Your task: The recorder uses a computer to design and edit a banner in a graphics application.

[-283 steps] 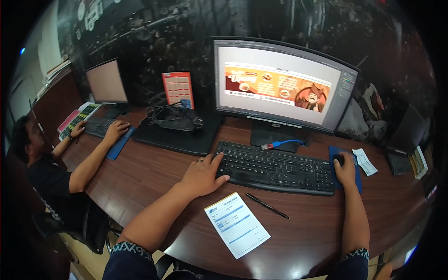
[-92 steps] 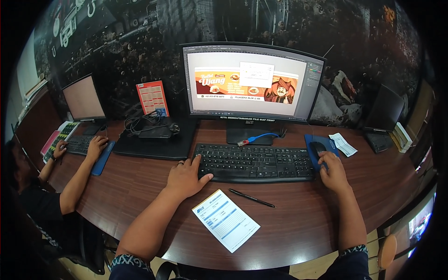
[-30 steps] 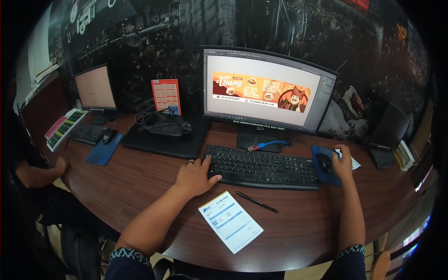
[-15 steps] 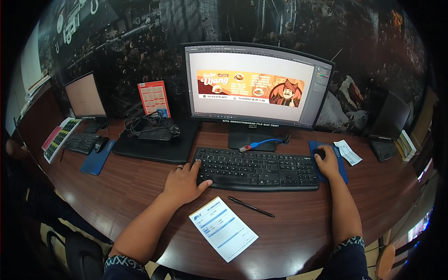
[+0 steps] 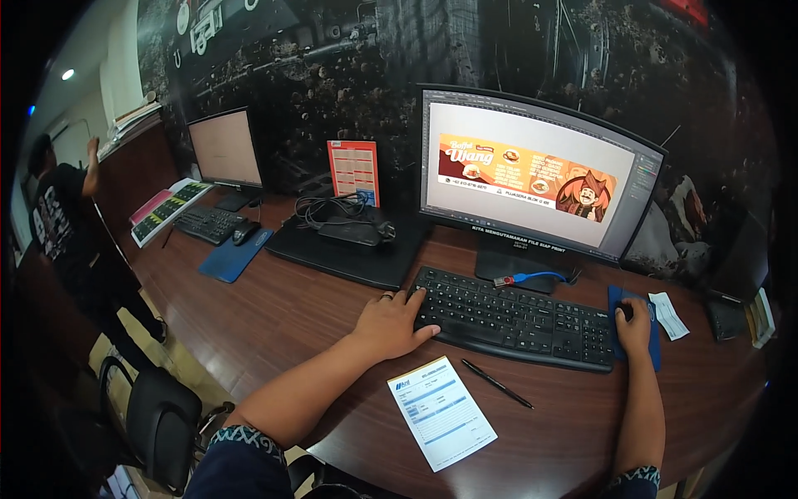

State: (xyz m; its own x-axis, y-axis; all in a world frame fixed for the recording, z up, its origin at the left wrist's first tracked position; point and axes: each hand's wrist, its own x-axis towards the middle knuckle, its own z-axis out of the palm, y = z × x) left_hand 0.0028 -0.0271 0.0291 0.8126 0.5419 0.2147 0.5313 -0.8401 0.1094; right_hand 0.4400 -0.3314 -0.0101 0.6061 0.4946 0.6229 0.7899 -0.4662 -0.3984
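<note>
A black keyboard (image 5: pixel 511 324) is lying between your two hands on the brown desk (image 5: pixel 291 333), its long axis slanting from near left to far-right side, dipping toward the lower right in this view. Your left hand (image 5: pixel 388 327) is resting at its left end, fingers spread and loose, tips touching the edge keys, thumb reaching along the front edge and gripping nothing. Just past the other end, your right hand (image 5: pixel 635 328) is cupping a black mouse (image 5: pixel 621 313) on a blue mouse pad (image 5: pixel 653 349); the fingers are covering most of it, so you cannot tell its long axis. Your hands are staying well apart, the keyboard's length spanning the gap: the left is nearer the letter keys, the right nearer the number keys.

In front of the keyboard, a black pen (image 5: pixel 497 384) is lying beside a printed form (image 5: pixel 443 413). Behind it, a blue cable (image 5: pixel 536 275) is sitting before the monitor (image 5: pixel 532 166), which is showing an orange banner. A paper slip (image 5: pixel 668 316) is lying beside the pad. Farther left, a charger (image 5: pixel 357 229) is resting on a flat black case (image 5: pixel 374 259), and beyond the desk a co-worker (image 5: pixel 66 212) is standing, one arm raised.
</note>
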